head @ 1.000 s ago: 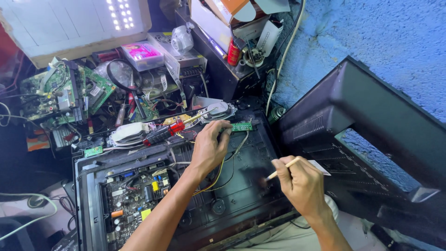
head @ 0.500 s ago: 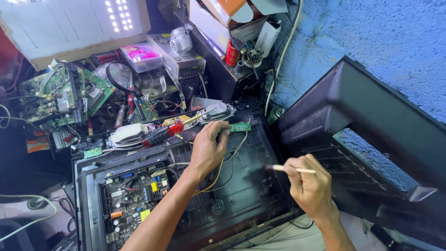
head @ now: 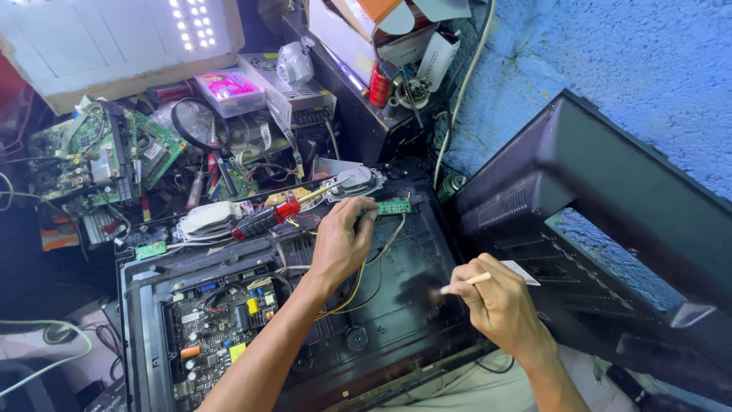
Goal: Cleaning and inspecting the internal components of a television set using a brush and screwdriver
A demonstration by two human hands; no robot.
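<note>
An opened black television chassis lies flat in front of me, with a green main circuit board at its left. My left hand rests on the chassis top edge, fingers pinched on the end of a small green board whose yellow and black wires run under my palm. My right hand is closed around a thin pale-handled brush. The brush's dark tip touches the black panel at the chassis's right side.
The black rear cover leans against the blue wall on the right. A red-handled screwdriver, a magnifying glass, loose green circuit boards and a lit LED panel crowd the bench behind.
My right hand has swept the brush tip slightly right and then back left over the panel. My left hand has stayed on the small green board.
</note>
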